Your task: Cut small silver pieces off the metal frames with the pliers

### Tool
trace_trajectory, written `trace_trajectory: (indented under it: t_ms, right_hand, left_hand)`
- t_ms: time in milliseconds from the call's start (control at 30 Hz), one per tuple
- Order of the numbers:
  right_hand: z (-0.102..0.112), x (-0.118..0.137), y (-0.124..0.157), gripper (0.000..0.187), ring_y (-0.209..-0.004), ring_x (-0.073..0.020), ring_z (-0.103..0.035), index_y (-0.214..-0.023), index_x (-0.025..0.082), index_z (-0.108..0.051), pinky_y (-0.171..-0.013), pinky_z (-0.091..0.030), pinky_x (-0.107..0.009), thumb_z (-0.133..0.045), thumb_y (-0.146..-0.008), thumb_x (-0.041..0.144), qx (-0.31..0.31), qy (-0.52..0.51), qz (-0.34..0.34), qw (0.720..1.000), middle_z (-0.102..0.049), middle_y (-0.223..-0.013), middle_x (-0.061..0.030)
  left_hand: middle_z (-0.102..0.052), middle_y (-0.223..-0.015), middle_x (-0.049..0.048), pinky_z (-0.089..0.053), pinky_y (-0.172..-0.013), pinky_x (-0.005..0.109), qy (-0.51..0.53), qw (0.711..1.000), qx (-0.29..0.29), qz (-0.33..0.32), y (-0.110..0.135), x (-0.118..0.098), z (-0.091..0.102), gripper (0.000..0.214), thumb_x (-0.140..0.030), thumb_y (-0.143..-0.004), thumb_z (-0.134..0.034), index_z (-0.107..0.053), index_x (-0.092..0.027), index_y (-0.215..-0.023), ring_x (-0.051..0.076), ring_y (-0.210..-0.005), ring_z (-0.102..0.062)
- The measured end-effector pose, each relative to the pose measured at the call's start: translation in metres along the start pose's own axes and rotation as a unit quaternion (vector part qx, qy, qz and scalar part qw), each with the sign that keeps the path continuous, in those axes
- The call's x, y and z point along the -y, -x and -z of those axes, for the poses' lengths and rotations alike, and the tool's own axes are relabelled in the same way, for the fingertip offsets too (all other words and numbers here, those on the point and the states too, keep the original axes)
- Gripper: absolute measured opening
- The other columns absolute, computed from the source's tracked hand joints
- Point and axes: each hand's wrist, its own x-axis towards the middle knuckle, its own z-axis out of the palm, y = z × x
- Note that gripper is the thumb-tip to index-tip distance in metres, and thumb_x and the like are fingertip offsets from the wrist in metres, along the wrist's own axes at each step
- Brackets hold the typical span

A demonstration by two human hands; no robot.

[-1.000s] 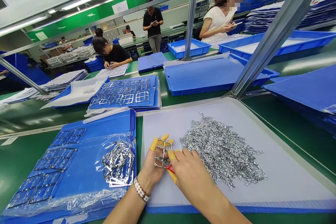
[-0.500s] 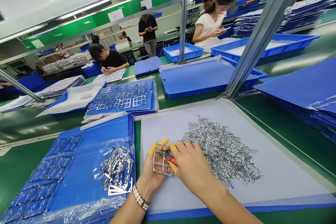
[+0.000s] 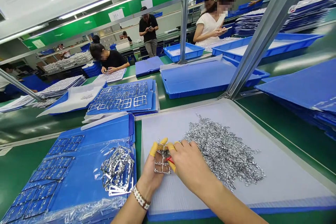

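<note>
**Metal frame [image 3: 162, 163] in your left hand [image 3: 151, 173], red-handled tool [image 3: 170, 159] in your right hand [image 3: 190, 164]**

Your left hand grips the metal frame, palm up beneath it, thumb at its left edge. Your right hand is closed round the red-handled tool, its tip up against the frame; exact contact hidden by your fingers. Yellow finger covers [image 3: 154, 148] on both hands, patterned bracelet [image 3: 141, 197] on left wrist.

Frame sits above the near-left part of a whitish sheet [image 3: 283, 185]. On that sheet, just right of your hands: big pile of small metal pieces [image 3: 225, 154].

Left of you, blue sheets [image 3: 86, 168] carry a jumbled heap of metal frames [image 3: 118, 169] on clear plastic [image 3: 86, 204], plus flat-laid frames [image 3: 42, 196] along the left side.

Farther out: blue stack [image 3: 151, 103] topped with more frames, blue tray [image 3: 181, 92] beside it, slanted metal post [image 3: 253, 50] to the right.

Across the benches: seated person in black [image 3: 117, 59], standing person in black [image 3: 149, 29], person in white [image 3: 210, 28].
</note>
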Motion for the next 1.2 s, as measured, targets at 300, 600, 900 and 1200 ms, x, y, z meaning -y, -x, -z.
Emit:
trace_trajectory:
  t_ms: [300, 600, 900, 1200]
  right_hand:
    - [-0.005, -0.003, 0.009, 0.010, -0.079, -0.0221, -0.054, -0.091, 0.018, -0.064, -0.069, -0.029, -0.037, -0.058, -0.084, 0.023, -0.033, 0.004, -0.004, 0.999, -0.064, -0.082, -0.0061]
    - [-0.001, 0.001, 0.007, 0.010, -0.078, -0.0220, -0.055, -0.089, 0.017, -0.063, -0.067, -0.030, -0.037, -0.056, -0.082, 0.015, -0.012, 0.013, -0.002, 1.000, -0.063, -0.081, -0.0066]
    - [-0.005, -0.018, 0.018, 0.023, -0.085, -0.0234, -0.054, -0.102, 0.018, -0.061, -0.071, -0.029, -0.037, -0.063, -0.081, 0.027, -0.053, 0.008, -0.040, 0.998, -0.065, -0.089, -0.0065]
    - [-0.017, -0.018, 0.023, 0.022, -0.084, -0.0238, -0.052, -0.101, 0.019, -0.062, -0.070, -0.027, -0.037, -0.062, -0.081, 0.027, -0.019, 0.003, -0.054, 0.998, -0.064, -0.086, -0.0057]
  left_hand:
    - [-0.065, -0.113, 0.0089, -0.043, -0.055, 0.022, -0.024, 1.000, -0.003, 0.011, 0.003, 0.000, -0.001, 0.046, -0.047, -0.087, -0.053, -0.060, -0.020, -0.123, 0.012, -0.068, -0.060]
    - [-0.065, -0.113, 0.0083, -0.043, -0.054, 0.023, -0.007, 0.999, 0.006, 0.034, 0.000, 0.002, 0.002, 0.047, -0.048, -0.085, -0.053, -0.060, -0.021, -0.123, 0.013, -0.067, -0.061]
    - [-0.069, -0.100, 0.0102, -0.050, -0.064, 0.030, 0.006, 0.999, 0.019, 0.038, 0.000, -0.004, 0.005, 0.050, -0.048, -0.087, -0.049, -0.058, -0.015, -0.123, 0.019, -0.075, -0.065]
    - [-0.071, -0.091, 0.0130, -0.053, -0.071, 0.038, 0.016, 0.998, 0.028, 0.056, -0.001, -0.005, 0.005, 0.054, -0.049, -0.090, -0.043, -0.061, -0.004, -0.114, 0.021, -0.073, -0.065]
